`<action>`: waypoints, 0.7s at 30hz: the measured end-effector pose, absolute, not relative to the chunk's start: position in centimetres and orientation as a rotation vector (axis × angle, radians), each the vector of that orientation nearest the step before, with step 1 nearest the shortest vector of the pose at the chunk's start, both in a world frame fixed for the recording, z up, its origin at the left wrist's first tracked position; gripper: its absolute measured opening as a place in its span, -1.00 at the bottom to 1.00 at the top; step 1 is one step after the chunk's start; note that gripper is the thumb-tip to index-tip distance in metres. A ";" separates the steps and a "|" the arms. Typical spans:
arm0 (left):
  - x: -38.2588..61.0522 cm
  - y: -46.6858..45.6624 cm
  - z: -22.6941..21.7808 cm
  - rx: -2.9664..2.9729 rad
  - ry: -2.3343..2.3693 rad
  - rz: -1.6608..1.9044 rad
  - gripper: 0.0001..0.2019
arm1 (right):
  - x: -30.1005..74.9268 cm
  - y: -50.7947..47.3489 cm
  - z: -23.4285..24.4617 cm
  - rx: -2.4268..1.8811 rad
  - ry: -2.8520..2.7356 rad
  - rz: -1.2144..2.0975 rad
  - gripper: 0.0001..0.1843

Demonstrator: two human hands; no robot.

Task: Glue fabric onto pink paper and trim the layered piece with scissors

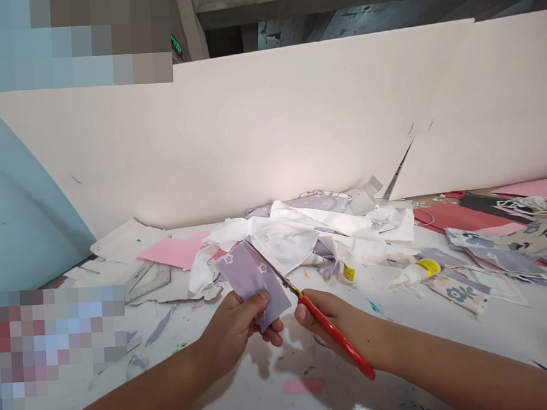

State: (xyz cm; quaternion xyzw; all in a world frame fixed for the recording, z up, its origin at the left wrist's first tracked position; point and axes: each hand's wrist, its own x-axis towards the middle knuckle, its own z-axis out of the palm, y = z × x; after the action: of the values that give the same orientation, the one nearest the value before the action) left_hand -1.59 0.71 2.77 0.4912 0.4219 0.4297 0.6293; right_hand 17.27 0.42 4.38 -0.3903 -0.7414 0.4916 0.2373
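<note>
My left hand (234, 329) pinches a lilac fabric piece with small white flowers (252, 282) between thumb and fingers. My right hand (330, 324) grips red-handled scissors (338, 336), and their thin metal blades (282, 281) reach up to the fabric's right edge. The blades lie along that edge, and I cannot tell whether they are open or closed. Both hands sit close together above the white-topped table (246, 378). A heap of white fabric scraps (284, 241) lies just beyond the lilac piece.
A tall off-white board (252, 139) stands along the table's far side. Pink paper (175, 250) lies to the left. Glue tubes with yellow labels (417, 273) and floral fabric pieces (461, 296) lie to the right, before red and pink sheets (457, 217).
</note>
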 end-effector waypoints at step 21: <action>-1.6 0.7 2.6 1.142 0.950 0.953 -0.74 | 17.2 0.1 5.4 -0.958 -2.037 1.352 -0.66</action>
State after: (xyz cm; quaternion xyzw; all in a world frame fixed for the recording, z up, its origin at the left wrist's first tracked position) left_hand -1.64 0.69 2.60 0.4999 0.4157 0.4171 0.6351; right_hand 17.19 0.07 5.38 -0.3529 -0.7500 0.4979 0.2550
